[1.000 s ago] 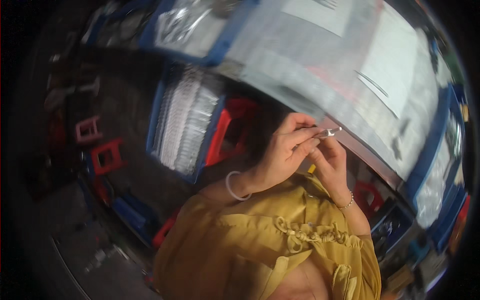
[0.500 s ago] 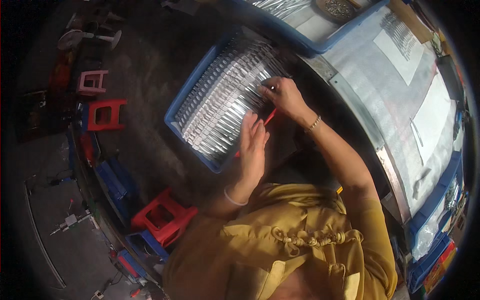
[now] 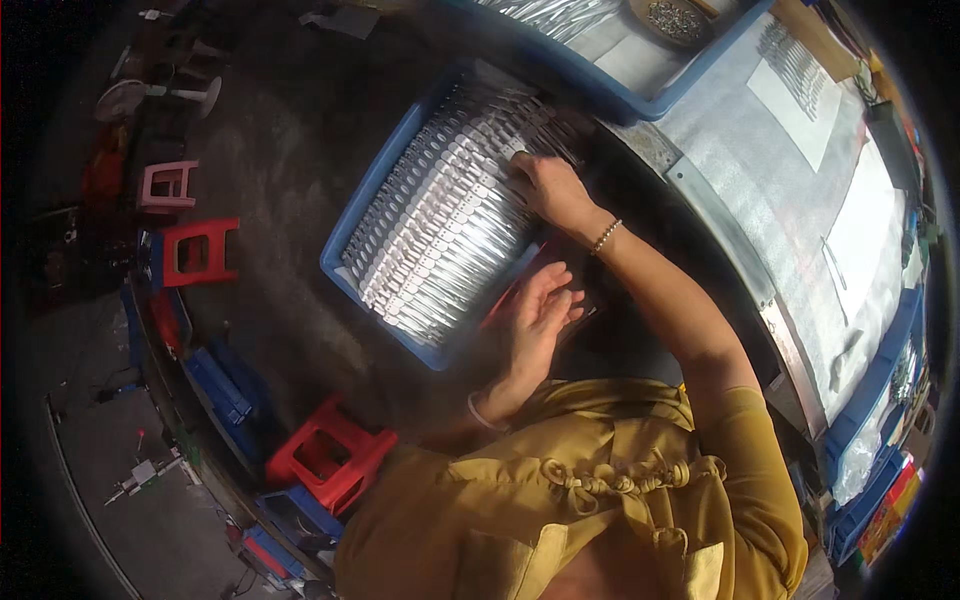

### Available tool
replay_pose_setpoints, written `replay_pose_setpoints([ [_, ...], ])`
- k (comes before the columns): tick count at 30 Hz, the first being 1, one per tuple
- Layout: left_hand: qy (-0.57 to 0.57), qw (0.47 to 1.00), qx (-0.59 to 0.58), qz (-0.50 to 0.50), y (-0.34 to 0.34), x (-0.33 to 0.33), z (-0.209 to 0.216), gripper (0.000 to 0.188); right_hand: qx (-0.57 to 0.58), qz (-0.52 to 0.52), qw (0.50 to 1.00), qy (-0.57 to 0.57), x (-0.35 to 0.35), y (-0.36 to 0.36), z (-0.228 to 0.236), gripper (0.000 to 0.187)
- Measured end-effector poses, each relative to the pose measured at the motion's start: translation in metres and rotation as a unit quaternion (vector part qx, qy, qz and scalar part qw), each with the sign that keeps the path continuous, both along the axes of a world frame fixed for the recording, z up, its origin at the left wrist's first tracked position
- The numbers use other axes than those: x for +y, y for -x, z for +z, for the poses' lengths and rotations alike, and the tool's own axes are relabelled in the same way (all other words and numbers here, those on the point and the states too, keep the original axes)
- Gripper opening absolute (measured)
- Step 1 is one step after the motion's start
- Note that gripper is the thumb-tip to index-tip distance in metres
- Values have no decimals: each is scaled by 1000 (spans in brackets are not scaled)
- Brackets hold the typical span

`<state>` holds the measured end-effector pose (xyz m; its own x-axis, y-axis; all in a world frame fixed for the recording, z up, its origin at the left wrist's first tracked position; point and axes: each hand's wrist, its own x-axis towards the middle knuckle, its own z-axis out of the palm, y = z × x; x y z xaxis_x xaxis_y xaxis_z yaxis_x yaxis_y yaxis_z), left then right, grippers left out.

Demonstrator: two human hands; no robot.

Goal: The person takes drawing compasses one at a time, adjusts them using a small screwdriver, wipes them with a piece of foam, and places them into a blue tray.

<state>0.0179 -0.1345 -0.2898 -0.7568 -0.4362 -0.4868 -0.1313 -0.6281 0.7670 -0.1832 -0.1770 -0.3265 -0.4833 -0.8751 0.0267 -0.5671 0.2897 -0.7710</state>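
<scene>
A blue plastic crate (image 3: 345, 225) holds many slender, shiny metal pieces (image 3: 455, 215) laid side by side in close rows; their exact kind cannot be made out. My right hand (image 3: 562, 195) reaches over the crate's right side, fingers bent down and pressed together at the pieces there. Whatever those fingertips grip is hidden. Nearer to me, my left hand (image 3: 537, 325) hovers off the crate's near right corner, its fingers loosely apart and nothing in them. Part of something red (image 3: 500, 305) shows under the crate, beside the left hand.
To the right runs a pale-covered workbench (image 3: 720, 195) with a metal edge, bearing white sheets (image 3: 860, 240) and small metal parts. Another blue tray (image 3: 655, 105) with metal pieces and a round bowl (image 3: 675, 20) stands at its far end. Red stools (image 3: 330, 455) stand left on the floor.
My left hand has drawn away from the crate's near side toward the right. My right hand has shifted slightly left, its fingers now lower over the metal pieces. The view has shifted a little.
</scene>
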Motion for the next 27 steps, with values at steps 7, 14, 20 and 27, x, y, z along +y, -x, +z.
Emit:
replay_pose_setpoints([
  [7,8,999,-22,-45,3,5,0,33,45,-7,995,92,7,6,-21,16],
  [14,47,996,-53,-58,4,16,9,23,77,6,988,133,97,-16,54,32],
  [20,18,990,-9,-141,22,32,2,21,212,-407,878,135,321,-5,123,24],
  [27,81,953,20,-291,57,92,26,20,338,-535,757,-158,480,-14,116,41],
])
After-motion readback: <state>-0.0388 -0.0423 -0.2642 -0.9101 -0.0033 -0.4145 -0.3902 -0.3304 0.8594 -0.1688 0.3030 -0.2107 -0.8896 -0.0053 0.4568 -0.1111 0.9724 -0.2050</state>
